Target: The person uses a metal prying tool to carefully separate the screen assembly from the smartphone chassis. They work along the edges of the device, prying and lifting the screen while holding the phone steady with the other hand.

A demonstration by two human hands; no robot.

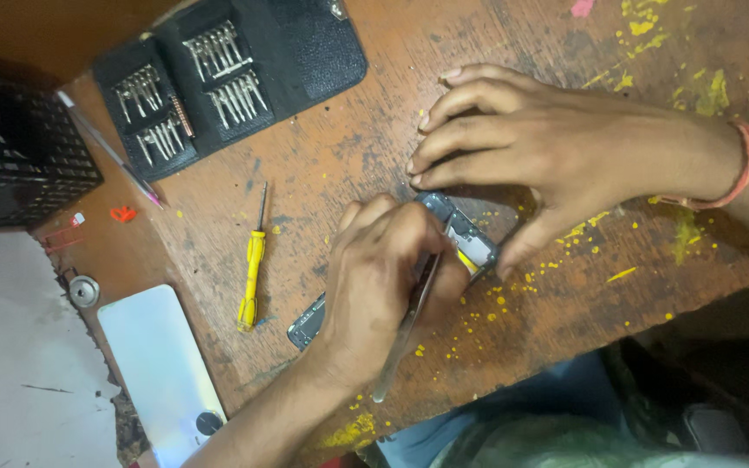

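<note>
Both hands work over an opened phone (470,238) lying at the middle of a worn wooden table (340,156). From 6 o'clock comes one hand (387,277), which I take to be the left, fingers closed in a pencil grip on slim metal tweezers (405,325) whose tips are hidden at the phone's exposed inside. From 3 o'clock the right hand (530,143) lies flat and spread, fingers pressing the table and thumb bracing the phone's edge, clasping nothing. Such a phone looks light, thin and rigid, with fragile bare innards; it is probably best held by its rim. At 9 o'clock lies a yellow screwdriver (251,270); at 11 o'clock a black bit case (218,74); at 7 o'clock a pale back cover (162,368).
</note>
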